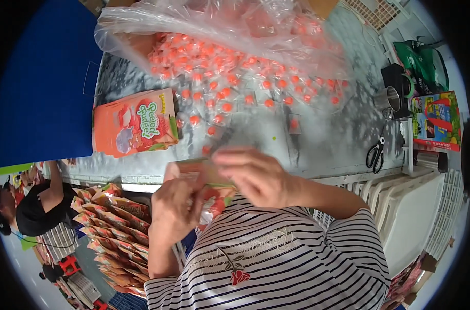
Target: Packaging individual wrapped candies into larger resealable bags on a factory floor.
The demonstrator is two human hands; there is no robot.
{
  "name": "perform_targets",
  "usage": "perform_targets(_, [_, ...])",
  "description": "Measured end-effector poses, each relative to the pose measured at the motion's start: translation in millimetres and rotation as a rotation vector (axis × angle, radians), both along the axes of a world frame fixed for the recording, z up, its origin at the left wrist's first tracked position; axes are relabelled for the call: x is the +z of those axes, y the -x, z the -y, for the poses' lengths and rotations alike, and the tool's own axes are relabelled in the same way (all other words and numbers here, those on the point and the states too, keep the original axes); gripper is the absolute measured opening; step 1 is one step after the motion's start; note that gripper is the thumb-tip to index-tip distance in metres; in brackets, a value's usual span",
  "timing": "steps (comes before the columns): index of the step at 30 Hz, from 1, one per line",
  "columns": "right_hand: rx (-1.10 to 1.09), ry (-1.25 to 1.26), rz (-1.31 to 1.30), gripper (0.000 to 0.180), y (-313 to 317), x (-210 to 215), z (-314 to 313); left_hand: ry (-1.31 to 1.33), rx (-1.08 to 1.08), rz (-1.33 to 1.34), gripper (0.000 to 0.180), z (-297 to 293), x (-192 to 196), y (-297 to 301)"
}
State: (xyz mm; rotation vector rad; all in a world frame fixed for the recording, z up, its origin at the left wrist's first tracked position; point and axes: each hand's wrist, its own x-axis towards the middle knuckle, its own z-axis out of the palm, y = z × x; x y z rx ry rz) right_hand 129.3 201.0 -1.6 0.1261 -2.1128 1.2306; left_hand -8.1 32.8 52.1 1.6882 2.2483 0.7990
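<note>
In front of my chest, my left hand is closed round a pink candy pouch, whose upper end gapes toward the table. My right hand is over the mouth of that pouch, its fingers smeared by motion; whether they hold anything is hidden. Beyond my hands, many small clear packets with orange-red balls lie scattered on the table. More of them spill from a large clear plastic bag at the far side. To the left lies a stack of flat pink pouches.
Rows of filled pouches stand at lower left. Black-handled scissors and a metal cup lie at the right of the grey table. White trays stack below its right end. A blue panel and another person are at left.
</note>
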Motion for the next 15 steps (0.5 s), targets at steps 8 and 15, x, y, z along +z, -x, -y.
perform_targets(8, [-0.582,-0.365,0.375,0.044,-40.0,-92.8,-107.3,-0.015,0.172,0.141,0.016,9.3,-19.8,2.3])
perform_targets(15, [-0.395,-0.407,0.450,0.048,-17.2,-96.9,-79.5,0.002,0.222,0.191,0.016,13.7,-25.7,-1.5])
